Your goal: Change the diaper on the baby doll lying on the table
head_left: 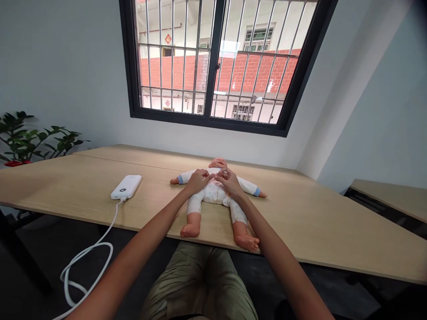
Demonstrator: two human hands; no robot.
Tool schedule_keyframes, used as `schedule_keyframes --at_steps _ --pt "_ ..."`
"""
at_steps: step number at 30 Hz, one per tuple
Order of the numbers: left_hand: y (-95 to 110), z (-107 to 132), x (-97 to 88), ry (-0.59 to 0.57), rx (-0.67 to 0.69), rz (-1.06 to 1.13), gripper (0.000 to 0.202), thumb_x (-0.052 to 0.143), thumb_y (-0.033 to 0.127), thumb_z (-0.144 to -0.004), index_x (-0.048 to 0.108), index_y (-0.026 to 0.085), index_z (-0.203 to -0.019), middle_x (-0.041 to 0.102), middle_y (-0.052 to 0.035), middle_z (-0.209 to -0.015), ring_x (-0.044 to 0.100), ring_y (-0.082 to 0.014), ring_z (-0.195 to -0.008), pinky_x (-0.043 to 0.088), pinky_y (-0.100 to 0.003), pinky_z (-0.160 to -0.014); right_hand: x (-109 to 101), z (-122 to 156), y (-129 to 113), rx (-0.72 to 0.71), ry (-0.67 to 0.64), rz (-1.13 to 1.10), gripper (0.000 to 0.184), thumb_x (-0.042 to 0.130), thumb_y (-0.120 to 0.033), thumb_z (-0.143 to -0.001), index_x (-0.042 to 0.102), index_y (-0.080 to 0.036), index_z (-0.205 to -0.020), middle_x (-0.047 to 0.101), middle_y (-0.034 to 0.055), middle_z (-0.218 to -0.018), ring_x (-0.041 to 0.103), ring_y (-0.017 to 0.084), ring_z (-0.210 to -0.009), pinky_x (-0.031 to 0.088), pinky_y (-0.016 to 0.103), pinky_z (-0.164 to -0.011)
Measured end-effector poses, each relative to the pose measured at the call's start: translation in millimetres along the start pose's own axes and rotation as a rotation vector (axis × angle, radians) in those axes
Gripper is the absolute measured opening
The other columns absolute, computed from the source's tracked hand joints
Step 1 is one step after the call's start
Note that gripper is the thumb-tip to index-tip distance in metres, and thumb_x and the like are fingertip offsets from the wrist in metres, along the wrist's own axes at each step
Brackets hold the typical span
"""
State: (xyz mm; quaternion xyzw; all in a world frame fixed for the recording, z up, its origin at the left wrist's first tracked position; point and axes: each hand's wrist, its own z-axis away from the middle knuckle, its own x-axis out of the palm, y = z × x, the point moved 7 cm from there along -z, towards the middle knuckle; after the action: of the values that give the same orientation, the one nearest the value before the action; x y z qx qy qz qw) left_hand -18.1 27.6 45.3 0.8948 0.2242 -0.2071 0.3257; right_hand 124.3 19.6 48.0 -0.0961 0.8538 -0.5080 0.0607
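Observation:
A baby doll (191, 227) lies on its back on the wooden table, head toward the window and feet at the near edge. Its arms are spread out to the sides. It wears a white bodysuit (213, 194) with blue cuffs and a faint print. Over its chest, my left hand (199, 181) has its thumb and fingers pinched at the front of the bodysuit. My right hand (230, 181) meets it there, fingers bent and pinching the same cloth near the neck. The fingertips almost touch, and a bit of pinkish chest seems to show between them.
Left of the doll, a white power bank (126, 186) sits on the table (300, 213), its white cable (108, 243) hanging over the near edge in loops. A leafy plant (36, 140) stands at the far left. Behind the table is a barred window (210, 118).

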Motion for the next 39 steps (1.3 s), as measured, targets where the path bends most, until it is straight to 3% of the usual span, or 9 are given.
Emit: schedule_keyframes --at_steps 7,17,26,39 --pt "1.3 0.7 -0.3 0.008 0.008 0.021 0.040 0.048 0.051 -0.091 0.056 0.020 -0.067 0.065 -0.0041 -0.075 0.057 -0.0205 -0.080 0.044 -0.032 -0.073 -0.7 0.7 2.1 0.039 0.004 -0.014 0.045 0.085 -0.040 -0.058 0.053 -0.022 -0.084 0.067 -0.0017 -0.077 0.062 0.013 -0.072 0.048 0.028 -0.073" --pt "2.6 1.3 0.4 -0.005 -0.010 0.026 0.044 0.045 0.056 -0.091 0.055 0.020 -0.067 0.063 -0.0037 -0.073 0.057 -0.0204 -0.079 0.045 -0.032 -0.074 0.8 1.3 -0.1 0.010 -0.019 0.000 0.049 0.084 -0.045 -0.060 0.044 -0.022 -0.078 0.059 -0.0054 -0.070 0.060 0.013 -0.071 0.047 0.027 -0.070" --pt "2.0 0.9 1.0 -0.005 -0.001 0.067 0.044 0.044 0.056 -0.091 0.057 0.020 -0.068 0.064 -0.0037 -0.073 0.056 -0.0199 -0.077 0.045 -0.033 -0.074 -1.6 -0.8 4.4 0.031 -0.016 -0.022 0.046 0.084 -0.040 -0.060 0.053 -0.023 -0.089 0.068 -0.0018 -0.080 0.063 0.014 -0.074 0.049 0.028 -0.074" --pt "3.8 1.1 0.4 -0.018 -0.010 0.061 0.050 0.040 0.061 -0.091 0.057 0.019 -0.069 0.063 -0.0043 -0.074 0.056 -0.0203 -0.078 0.045 -0.033 -0.076 -2.9 -0.8 5.4 0.022 -0.015 -0.006 0.045 0.084 -0.039 -0.062 0.054 -0.023 -0.092 0.069 -0.0017 -0.079 0.065 0.015 -0.077 0.050 0.029 -0.075"
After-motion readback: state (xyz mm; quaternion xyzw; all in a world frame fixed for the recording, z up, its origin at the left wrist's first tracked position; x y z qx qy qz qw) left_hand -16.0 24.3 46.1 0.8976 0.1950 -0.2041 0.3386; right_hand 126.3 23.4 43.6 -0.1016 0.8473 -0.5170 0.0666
